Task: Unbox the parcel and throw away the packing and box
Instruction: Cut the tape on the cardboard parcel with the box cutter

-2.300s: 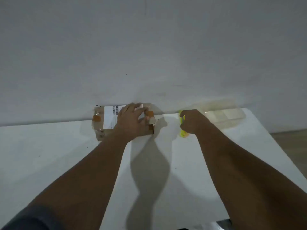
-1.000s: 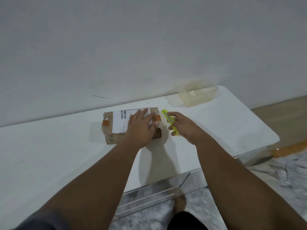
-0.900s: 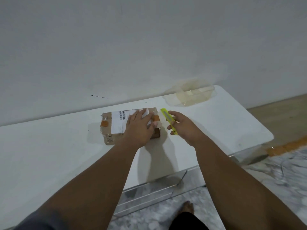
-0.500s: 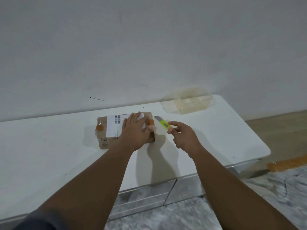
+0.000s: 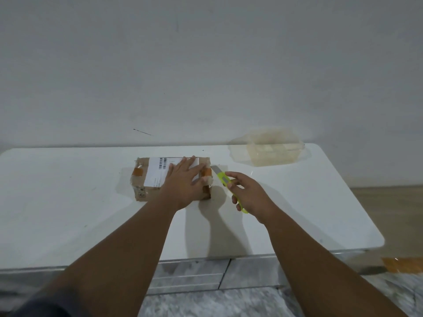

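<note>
Two hands share this step: the left hand (image 5: 185, 182) lies flat and spread on the cardboard parcel (image 5: 146, 179), pinning it to the glossy white table (image 5: 68, 202), while the right hand (image 5: 248, 195) is closed around a lime-green utility knife (image 5: 223, 178) with its grey blade out just beside the parcel's right end. Best to slit shallowly along the taped seam, cutting away from the bracing fingers. Clear tape wrinkles over the brown board and white shipping label (image 5: 158, 171); a translucent plastic container (image 5: 272, 149) sits well apart.
</note>
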